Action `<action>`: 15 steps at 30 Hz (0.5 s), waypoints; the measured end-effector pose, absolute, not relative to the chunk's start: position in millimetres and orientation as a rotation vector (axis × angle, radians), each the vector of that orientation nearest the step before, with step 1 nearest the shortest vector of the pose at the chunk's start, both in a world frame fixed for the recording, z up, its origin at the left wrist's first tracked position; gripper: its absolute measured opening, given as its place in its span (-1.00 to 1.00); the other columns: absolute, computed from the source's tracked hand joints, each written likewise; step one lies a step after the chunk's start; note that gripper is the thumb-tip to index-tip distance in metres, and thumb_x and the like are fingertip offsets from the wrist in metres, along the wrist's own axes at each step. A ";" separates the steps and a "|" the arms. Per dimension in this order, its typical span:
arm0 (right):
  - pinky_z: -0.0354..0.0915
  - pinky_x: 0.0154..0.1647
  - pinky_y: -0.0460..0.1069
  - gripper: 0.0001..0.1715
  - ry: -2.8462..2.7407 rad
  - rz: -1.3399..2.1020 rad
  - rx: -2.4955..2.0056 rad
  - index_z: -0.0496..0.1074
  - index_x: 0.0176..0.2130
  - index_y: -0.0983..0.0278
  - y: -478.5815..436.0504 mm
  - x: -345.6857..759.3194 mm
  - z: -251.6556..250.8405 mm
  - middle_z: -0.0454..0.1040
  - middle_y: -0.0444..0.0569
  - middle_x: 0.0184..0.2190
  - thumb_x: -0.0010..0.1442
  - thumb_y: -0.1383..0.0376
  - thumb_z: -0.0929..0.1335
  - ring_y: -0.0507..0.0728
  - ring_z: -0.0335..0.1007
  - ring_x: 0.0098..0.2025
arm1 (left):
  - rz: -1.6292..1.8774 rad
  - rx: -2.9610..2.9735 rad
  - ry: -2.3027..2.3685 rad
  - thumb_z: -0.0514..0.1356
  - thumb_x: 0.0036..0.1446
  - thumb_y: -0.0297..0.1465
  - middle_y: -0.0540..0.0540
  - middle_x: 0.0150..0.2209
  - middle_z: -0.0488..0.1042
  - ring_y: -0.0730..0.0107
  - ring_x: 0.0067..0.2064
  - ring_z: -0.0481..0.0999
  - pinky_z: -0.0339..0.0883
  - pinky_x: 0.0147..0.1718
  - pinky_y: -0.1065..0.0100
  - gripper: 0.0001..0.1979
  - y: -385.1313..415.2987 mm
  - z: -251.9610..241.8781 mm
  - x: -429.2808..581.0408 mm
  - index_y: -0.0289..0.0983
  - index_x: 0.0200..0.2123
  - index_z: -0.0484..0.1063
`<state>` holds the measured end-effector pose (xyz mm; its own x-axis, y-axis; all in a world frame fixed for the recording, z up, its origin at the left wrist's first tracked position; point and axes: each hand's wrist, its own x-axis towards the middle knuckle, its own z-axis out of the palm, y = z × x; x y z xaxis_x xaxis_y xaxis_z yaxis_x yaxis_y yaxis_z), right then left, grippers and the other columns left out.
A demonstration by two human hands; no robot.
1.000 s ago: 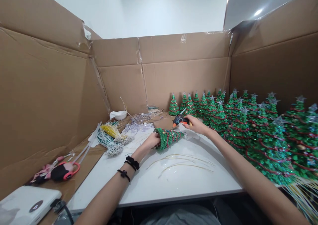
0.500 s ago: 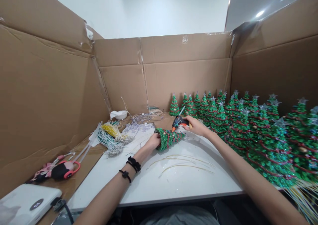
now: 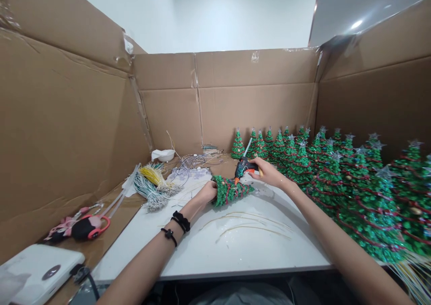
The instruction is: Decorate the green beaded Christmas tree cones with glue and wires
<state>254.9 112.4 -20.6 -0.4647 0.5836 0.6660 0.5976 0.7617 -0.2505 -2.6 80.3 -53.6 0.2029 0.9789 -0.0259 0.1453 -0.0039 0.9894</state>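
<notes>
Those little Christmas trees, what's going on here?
A person holds a sparkly green Christmas tree on its side, with their left hand around its wide end, above a white table. Their right hand grips a hot glue gun, its orange nozzle close to the tree. Rows of similar trees stand upright to the right, and thin pale strands lie on the table.
</notes>
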 end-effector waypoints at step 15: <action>0.30 -0.19 0.07 -0.65 -2.246 -0.002 -0.797 0.30 -0.09 0.33 111.9 256.5 -20.2 0.35 0.10 -0.23 0.21 0.15 0.28 0.20 0.32 -0.21 | 0.925 1.461 1.125 0.17 -0.17 -0.51 -0.01 -0.68 0.38 0.54 -0.65 0.26 0.07 -0.63 0.48 -0.91 77.9 -53.0 -3.8 -0.38 -0.58 0.48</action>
